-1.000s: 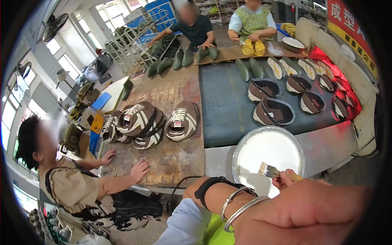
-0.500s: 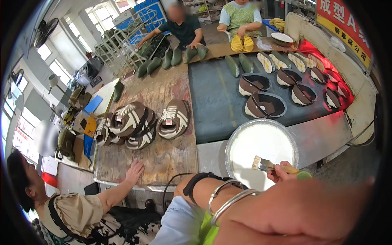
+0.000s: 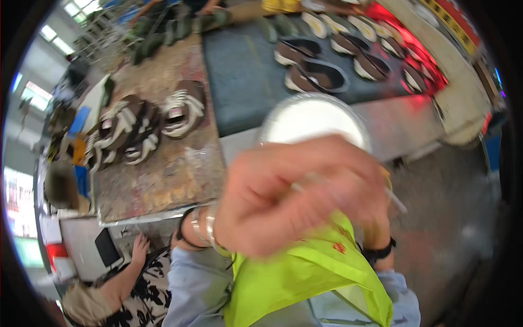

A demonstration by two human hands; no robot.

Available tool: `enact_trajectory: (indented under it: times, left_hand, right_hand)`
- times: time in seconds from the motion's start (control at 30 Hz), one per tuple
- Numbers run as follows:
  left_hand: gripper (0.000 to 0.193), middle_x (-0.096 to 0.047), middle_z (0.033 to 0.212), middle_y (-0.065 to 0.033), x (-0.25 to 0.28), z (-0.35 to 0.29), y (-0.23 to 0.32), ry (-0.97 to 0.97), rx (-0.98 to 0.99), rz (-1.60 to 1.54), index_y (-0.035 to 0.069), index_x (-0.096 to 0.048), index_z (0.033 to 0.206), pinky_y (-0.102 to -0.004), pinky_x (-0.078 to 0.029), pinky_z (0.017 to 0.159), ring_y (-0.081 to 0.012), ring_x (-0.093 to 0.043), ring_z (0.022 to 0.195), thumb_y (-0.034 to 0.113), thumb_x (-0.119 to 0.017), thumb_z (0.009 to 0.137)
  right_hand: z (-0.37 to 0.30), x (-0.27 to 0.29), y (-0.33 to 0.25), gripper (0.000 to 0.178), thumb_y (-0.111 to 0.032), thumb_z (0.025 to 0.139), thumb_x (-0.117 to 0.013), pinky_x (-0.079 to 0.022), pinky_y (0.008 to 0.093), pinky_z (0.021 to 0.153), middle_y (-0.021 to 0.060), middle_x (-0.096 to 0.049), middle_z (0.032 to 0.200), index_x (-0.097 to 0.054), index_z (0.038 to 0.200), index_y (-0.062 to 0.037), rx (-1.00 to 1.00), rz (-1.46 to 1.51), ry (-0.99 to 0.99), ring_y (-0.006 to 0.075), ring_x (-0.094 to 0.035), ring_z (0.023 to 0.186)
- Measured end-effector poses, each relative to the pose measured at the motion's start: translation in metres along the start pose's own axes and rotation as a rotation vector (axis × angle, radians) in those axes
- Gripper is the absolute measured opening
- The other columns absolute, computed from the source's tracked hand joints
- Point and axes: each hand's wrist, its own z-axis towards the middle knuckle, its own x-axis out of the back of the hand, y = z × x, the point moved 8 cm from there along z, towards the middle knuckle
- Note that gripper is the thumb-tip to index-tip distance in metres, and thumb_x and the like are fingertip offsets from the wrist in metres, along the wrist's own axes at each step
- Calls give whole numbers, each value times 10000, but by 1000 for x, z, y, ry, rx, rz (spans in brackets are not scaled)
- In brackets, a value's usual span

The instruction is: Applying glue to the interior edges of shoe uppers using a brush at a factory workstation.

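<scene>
My left hand (image 3: 294, 199), silver bracelets at its wrist, is raised close in front of me and smeared by motion. Its fingers are curled closed, and whatever they may hold cannot be made out. Behind it my right forearm (image 3: 376, 234) reaches up, with the right hand's fingers mostly hidden. A thin pale stick (image 3: 397, 201) pokes out beside that hand. Just beyond both hands stands a round bowl (image 3: 313, 96) of white liquid (image 3: 310, 120), partly covered by my left hand. A lime-yellow apron (image 3: 305, 272) covers my front.
Brown-and-white sneakers (image 3: 185, 111) are grouped on the worn wooden table (image 3: 180, 185) at left. Brown shoe uppers (image 3: 316, 79) and pale soles (image 3: 314, 24) lie on the dark conveyor belt (image 3: 239, 82), near a red-glowing opening (image 3: 430, 68). A co-worker's hand (image 3: 140, 248) is at lower left.
My view has shifted, so table and bowl sit higher and further left. My left hand has risen nearer; the brush in my right hand is now hidden. The co-worker's hand has left the tabletop.
</scene>
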Motion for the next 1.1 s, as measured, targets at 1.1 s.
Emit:
enact_trajectory:
  times: [1.1]
  left_hand:
    - [253,-552,806,-6,85,-62,-92,-79,126,1512,95,-678,925,-326,-375,688,-205,-494,747,59,-724,679]
  right_hand:
    - [5,-41,-15,188,-52,887,-599,-551,264,754,123,-650,943,-575,1024,75,169,-363,-167,159,-655,816]
